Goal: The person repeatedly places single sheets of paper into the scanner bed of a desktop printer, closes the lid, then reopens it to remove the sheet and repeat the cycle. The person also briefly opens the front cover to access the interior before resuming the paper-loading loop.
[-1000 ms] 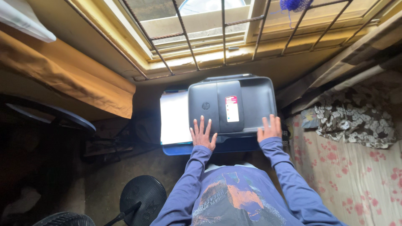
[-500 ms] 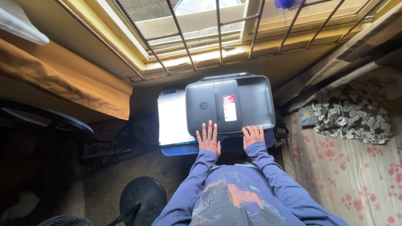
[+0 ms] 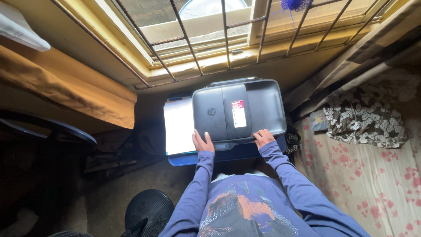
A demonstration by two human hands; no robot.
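Observation:
A dark grey printer (image 3: 239, 109) with a small label on its lid sits on a blue stand (image 3: 228, 154) under a barred window. My left hand (image 3: 202, 143) rests on the printer's near left front edge, fingers curled over it. At the near right front edge, my right hand (image 3: 263, 138) grips the rim with bent fingers. A stack of white paper (image 3: 179, 126) lies just left of the printer. Both blue sleeves reach forward from my chest.
A barred window (image 3: 219, 39) fills the wall ahead. A tan curtain (image 3: 66, 92) hangs at left above a dark round chair edge (image 3: 52, 129). A black fan (image 3: 147, 213) stands lower left. A floral mattress (image 3: 364, 175) with patterned cloth (image 3: 364, 116) lies at right.
Both hands slid from flat on the printer's lid down to its front edge. The right hand moved left and curled around the rim; the left hand drew back slightly.

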